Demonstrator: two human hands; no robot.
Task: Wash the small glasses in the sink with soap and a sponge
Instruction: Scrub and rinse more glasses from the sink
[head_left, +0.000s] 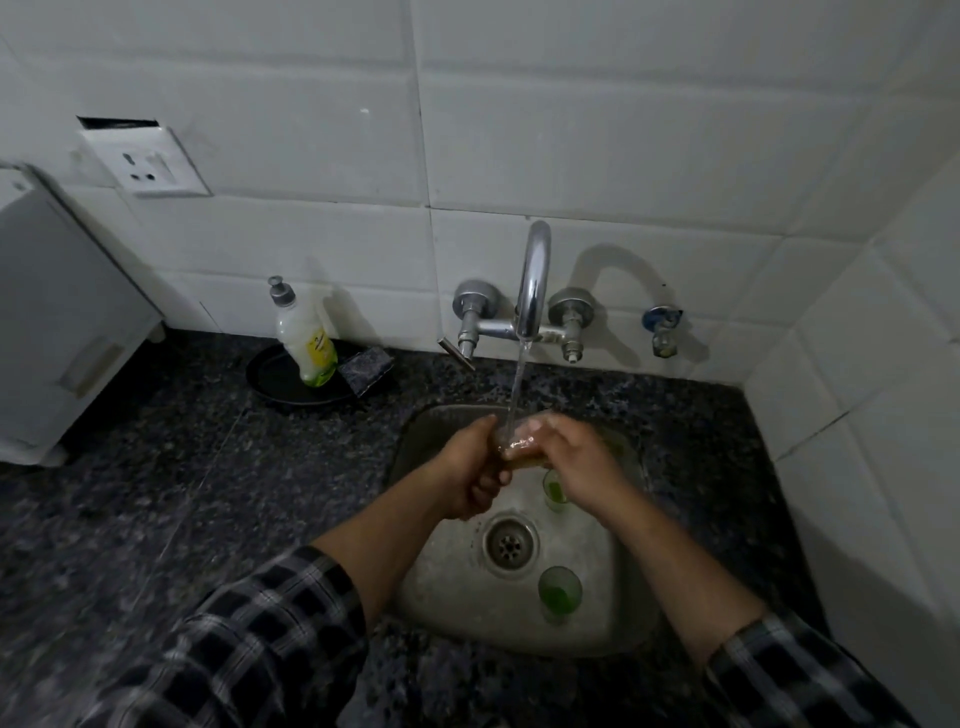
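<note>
Running from the tap (532, 280), water (519, 379) falls onto a small glass (511, 442) held over the sink (447, 587) between both hands. The left hand (470, 473) curls round its lower part and the right hand (569, 457) grips its upper end with bent fingers. In the sink, the far green glass (555, 489) stands beside the right wrist, the near green glass (560, 592) beside the drain (509, 543).

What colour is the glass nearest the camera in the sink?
Green, seen in the head view: the glass stands upright beside the drain.
</note>
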